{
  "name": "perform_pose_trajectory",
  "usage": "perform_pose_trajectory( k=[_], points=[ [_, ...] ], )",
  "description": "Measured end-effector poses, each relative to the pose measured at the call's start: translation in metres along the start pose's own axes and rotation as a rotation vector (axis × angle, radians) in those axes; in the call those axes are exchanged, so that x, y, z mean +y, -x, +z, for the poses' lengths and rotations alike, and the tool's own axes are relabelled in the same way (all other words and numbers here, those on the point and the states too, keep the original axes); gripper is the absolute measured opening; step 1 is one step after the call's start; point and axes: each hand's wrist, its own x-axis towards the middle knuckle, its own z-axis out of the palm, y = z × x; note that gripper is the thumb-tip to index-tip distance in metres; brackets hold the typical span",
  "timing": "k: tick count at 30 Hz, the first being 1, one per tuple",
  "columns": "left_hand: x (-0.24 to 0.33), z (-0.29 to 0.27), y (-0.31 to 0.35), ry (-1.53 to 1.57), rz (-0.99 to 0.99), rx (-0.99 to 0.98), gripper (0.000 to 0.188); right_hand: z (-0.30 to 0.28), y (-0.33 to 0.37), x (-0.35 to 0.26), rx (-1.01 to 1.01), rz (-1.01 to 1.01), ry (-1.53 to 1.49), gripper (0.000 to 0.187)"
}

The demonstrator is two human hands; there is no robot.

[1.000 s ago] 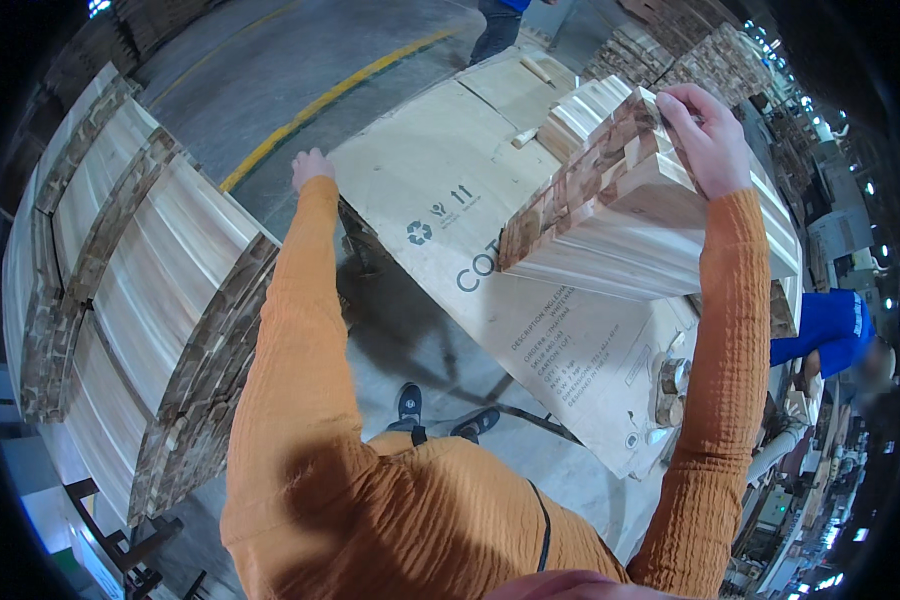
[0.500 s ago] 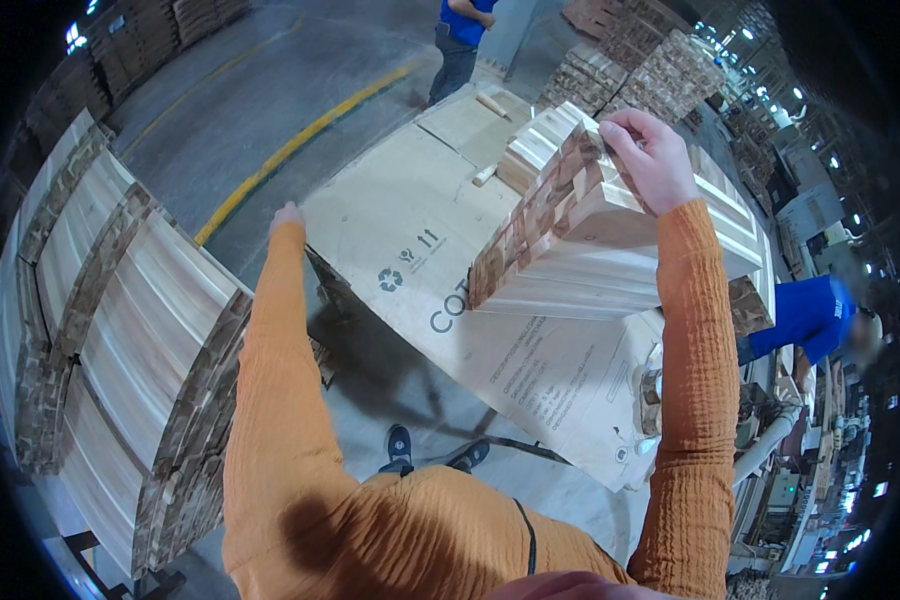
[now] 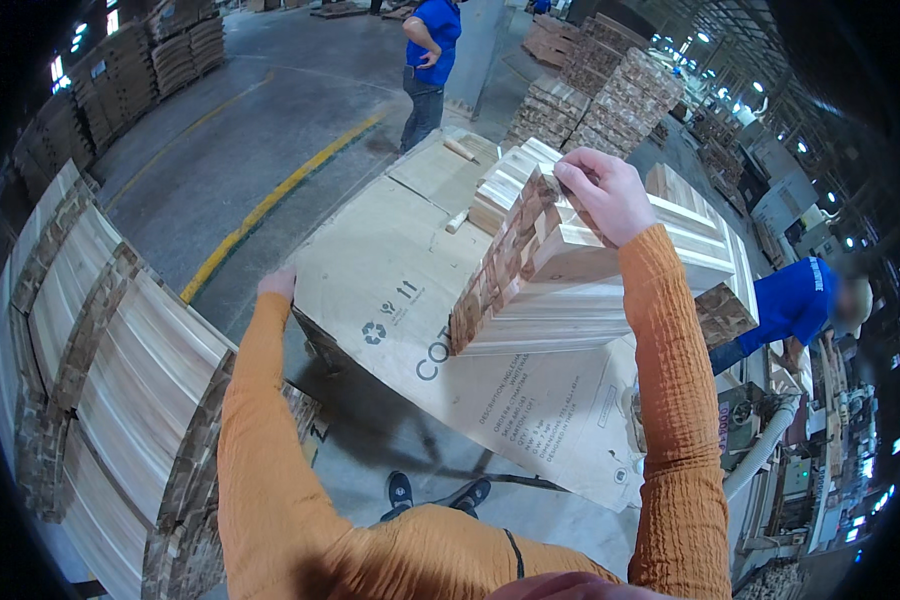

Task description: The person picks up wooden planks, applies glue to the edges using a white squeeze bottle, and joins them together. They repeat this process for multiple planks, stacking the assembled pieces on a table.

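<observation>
My right hand [image 3: 610, 196] is closed over the top corner of a block of pale wooden strips [image 3: 570, 300], thumb on the near side. The strips stand packed together on edge, their brown-and-cream end grain facing left. Beneath them lies printed cardboard [image 3: 370, 260] covering a table. At the table's left edge, my left hand [image 3: 280, 283] is closed against the rim, its fingertips partly hidden. Behind the block sits another bundle of pale strips [image 3: 500, 195].
Stacked wooden panels [image 3: 140, 330] stand close on my left. Two short wood pieces, one a stick [image 3: 460, 150], lie on the cardboard's far part. A person in blue [image 3: 430, 60] stands beyond the table; another [image 3: 785, 305] bends at the right. Wood piles [image 3: 620, 105] rise behind.
The view has tilted up and shifted right, so the table and wood sit lower and further left. Both hands keep their places on the strips and the table edge.
</observation>
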Motion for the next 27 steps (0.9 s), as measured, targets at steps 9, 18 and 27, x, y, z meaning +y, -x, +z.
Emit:
perform_pose_trajectory(
  k=[9, 18, 27],
  points=[
    [0.003, 0.001, 0.014, 0.075, -0.097, 0.221, 0.029, 0.004, 0.002, -0.002, -0.015, 0.04, -0.058, 0.029],
    [0.016, 0.003, -0.019, 0.446, -0.655, 0.172, 0.035, 0.01, -0.006, 0.015, -0.031, 0.028, -0.256, 0.021],
    [0.033, -0.001, -0.017, 0.513, -0.773, 0.176, 0.035, 0.01, -0.003, 0.016, 0.033, -0.041, -0.124, 0.024]
  ],
)
